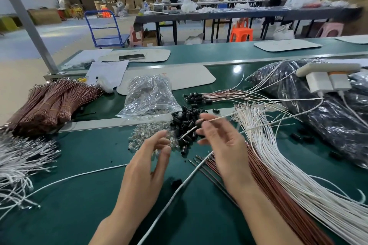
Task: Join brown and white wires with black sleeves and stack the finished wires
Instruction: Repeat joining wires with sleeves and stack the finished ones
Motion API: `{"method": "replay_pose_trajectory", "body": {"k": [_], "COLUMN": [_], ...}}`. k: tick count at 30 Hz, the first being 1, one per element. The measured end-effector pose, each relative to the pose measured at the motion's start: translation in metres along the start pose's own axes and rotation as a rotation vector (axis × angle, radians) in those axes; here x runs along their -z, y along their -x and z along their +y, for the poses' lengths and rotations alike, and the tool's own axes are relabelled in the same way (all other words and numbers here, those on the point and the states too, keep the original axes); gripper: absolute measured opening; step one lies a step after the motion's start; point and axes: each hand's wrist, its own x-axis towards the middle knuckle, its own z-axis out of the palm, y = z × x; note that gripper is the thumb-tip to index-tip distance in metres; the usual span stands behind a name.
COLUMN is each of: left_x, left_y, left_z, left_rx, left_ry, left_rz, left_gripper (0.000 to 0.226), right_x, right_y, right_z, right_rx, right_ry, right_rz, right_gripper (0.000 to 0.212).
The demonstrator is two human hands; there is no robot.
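Observation:
My right hand (221, 141) pinches a white wire (217, 118) with a black sleeve (199, 121) near its fingertips, above the heap of loose black sleeves (185, 123). My left hand (149, 157) hovers beside it with loosely curled fingers, over a pile of small clear metal terminals (147, 135); I cannot tell whether it holds anything. Loose white wires (278, 155) and brown wires (268, 189) fan out on the right of the green table (79, 195). Finished joined wires (219, 95) lie stacked further back with their sleeves together.
Bundled brown wires (49, 103) and white wires (20, 161) lie at the left. A clear bag (147, 95) stands behind the sleeves. A black bag (318, 101) with white chargers (326, 81) fills the right. Papers and a phone (131, 57) lie further back.

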Motion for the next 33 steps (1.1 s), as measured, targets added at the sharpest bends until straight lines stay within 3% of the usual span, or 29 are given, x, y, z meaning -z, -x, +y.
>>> {"method": "replay_pose_trajectory", "body": {"k": [2, 5, 8, 10, 16, 21, 28, 33], "left_x": [0.001, -0.006, -0.026, -0.036, -0.043, -0.043, -0.042, -0.05], "left_y": [-0.004, -0.013, -0.021, -0.025, -0.023, -0.018, -0.028, -0.021], "left_z": [0.003, 0.019, 0.038, 0.046, 0.054, 0.053, 0.074, 0.095], "left_rx": [0.002, -0.152, -0.406, -0.551, -0.798, -0.808, -0.848, -0.949], "left_ry": [-0.009, -0.101, -0.248, -0.366, -0.519, -0.516, -0.637, -0.907], "left_rz": [-0.065, -0.354, -0.682, -0.817, -0.807, -0.738, -0.897, -0.983], "left_gripper": [0.019, 0.02, 0.029, 0.032, 0.012, 0.02, 0.014, 0.024], "right_x": [0.012, 0.021, 0.022, 0.024, 0.029, 0.035, 0.039, 0.041], "right_y": [-0.005, -0.009, -0.012, -0.013, -0.017, -0.021, -0.023, -0.022], "right_z": [-0.004, -0.003, 0.002, 0.007, 0.01, 0.005, 0.009, 0.01], "right_rx": [0.134, 0.233, 0.194, 0.149, 0.019, -0.007, -0.056, -0.1], "right_ry": [0.094, 0.179, 0.191, 0.191, 0.078, -0.037, -0.032, -0.038], "right_rz": [0.197, 0.399, 0.442, 0.433, 0.401, 0.407, 0.409, 0.389], "right_gripper": [0.015, 0.014, 0.017, 0.017, 0.019, 0.024, 0.019, 0.02]}}
